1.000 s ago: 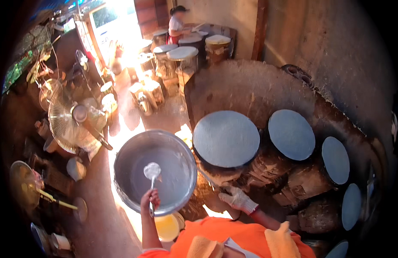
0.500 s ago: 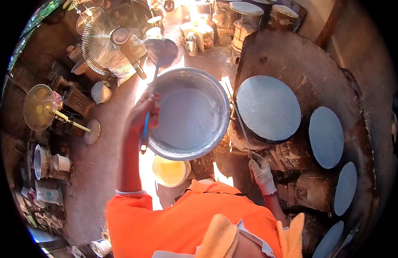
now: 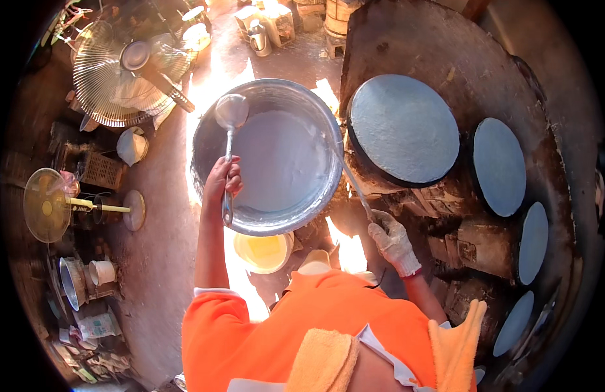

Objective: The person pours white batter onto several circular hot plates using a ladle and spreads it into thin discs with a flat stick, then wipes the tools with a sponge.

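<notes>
My left hand (image 3: 224, 179) is bare and closed around the handle of a metal ladle (image 3: 231, 112). The ladle's whitish-coated bowl is above the far left part of a large metal basin (image 3: 276, 228). Smooth white liquid (image 3: 283, 166) lies inside this basin. My right hand (image 3: 392, 243), in a pale knitted work glove, is closed on a long thin flat tool (image 3: 356, 186), possibly a spatula. The tool slants up and left, its far end near the basin's right rim. Right of it is a large round griddle (image 3: 405, 127) with a pale, slightly rough surface.
Several smaller pale round griddles (image 3: 500, 166) curve along the right of a brown stove top (image 3: 433, 46). A white bucket with yellow contents (image 3: 262, 253) stands just nearer than the basin. At left are a large fan (image 3: 129, 72) and a yellow fan (image 3: 47, 206).
The ladle has come nearer and lower from beyond the basin's far left edge, its bowl now over the basin. My gloved hand keeps the thin tool; the whole view has shifted slightly.
</notes>
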`<state>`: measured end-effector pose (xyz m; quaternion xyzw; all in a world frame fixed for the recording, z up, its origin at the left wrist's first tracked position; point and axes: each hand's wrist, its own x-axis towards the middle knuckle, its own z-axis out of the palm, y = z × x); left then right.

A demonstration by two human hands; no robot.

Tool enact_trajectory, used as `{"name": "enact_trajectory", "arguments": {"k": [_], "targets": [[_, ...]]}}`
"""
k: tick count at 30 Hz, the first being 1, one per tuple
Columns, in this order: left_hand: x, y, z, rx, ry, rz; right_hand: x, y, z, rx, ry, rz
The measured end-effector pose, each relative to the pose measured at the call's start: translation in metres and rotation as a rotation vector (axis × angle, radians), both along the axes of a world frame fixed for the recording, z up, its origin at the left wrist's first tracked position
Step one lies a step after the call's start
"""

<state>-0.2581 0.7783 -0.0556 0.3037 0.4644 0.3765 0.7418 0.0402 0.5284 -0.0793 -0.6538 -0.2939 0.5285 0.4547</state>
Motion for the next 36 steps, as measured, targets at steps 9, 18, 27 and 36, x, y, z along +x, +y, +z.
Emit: {"name": "enact_trajectory", "arguments": {"k": [9,18,27,36], "targets": [[0.011,-0.021,0.0,-0.025,0.145,-0.185,-0.019,-0.018,-0.016,0.084,-0.008,-0.033],[0.115,-0.14,0.011,-0.137,-0.069,-0.797,-0.009,-0.164,0.011,0.127,-0.3,-0.304],[0.277,-0.338,0.024,-0.436,-0.217,-1.765,-0.104,-0.459,0.027,0.155,-0.225,-1.434],[0.403,-0.565,0.047,-0.589,-0.286,-2.573,-0.359,-0.602,0.054,-1.589,-1.003,-2.447]]}}
